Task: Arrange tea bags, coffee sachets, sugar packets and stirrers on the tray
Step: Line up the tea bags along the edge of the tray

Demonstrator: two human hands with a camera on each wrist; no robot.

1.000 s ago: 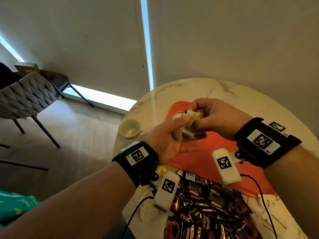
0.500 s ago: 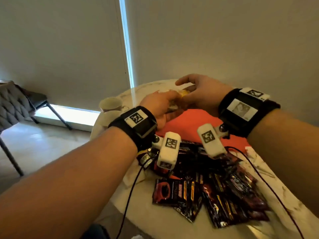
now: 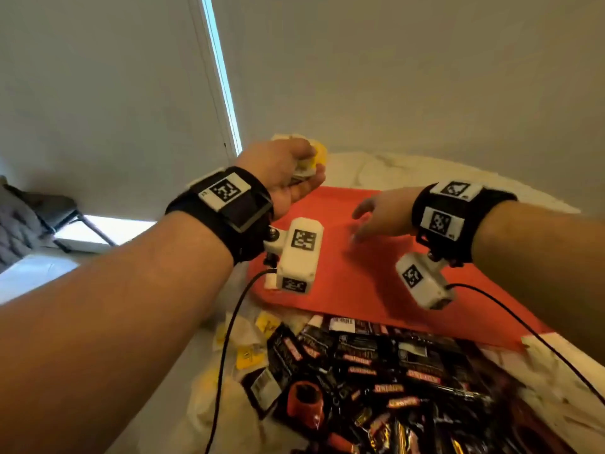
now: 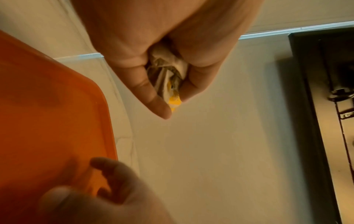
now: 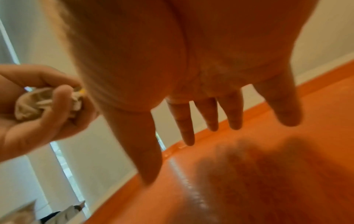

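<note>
Up past the tray (image 3: 376, 290), the left hand (image 3: 288, 178) clutches bunched tea bags (image 4: 168, 72). Over the tray, the right hand (image 3: 383, 217) hovers, fingers (image 5: 210, 115) spread

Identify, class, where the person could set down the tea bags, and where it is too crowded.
The orange tray is bare between the left hand gripping the tea bags and the open right hand. Crowded: the near table edge, heaped with dark sachets.
</note>
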